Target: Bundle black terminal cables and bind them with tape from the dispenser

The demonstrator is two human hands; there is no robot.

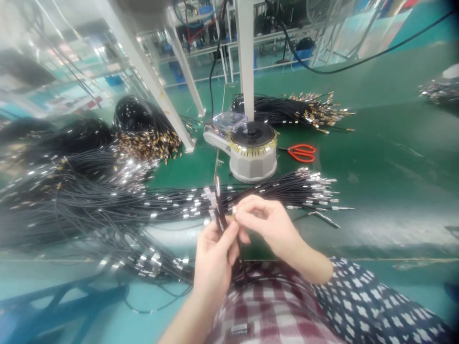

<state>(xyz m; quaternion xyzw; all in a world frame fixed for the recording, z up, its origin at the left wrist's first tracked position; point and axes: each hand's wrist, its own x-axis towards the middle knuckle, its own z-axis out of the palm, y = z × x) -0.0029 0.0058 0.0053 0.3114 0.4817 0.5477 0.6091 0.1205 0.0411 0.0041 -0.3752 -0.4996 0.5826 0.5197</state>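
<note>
My left hand (217, 251) is closed around a few black cables (219, 208) whose pale metal ends point upward. Close beside it, my right hand (267, 222) pinches a small yellowish piece (234, 212) between thumb and forefinger, right by those cables; it looks like a bit of tape, though its exact kind is too small to make out. Just beyond my hands lies a long bundle of black cables (279, 188) with silvery tips. A white round tape dispenser (253, 162) stands behind it, yellow strips sticking out around its black disc.
Red-handled scissors (303, 153) lie right of the dispenser. Another cable bundle (287, 109) rests behind it. More cable heaps (143, 138) cover the left side, some hanging over the front edge. White posts (247, 62) rise from the green table (376, 157). A black cord (322, 71) hangs across the back.
</note>
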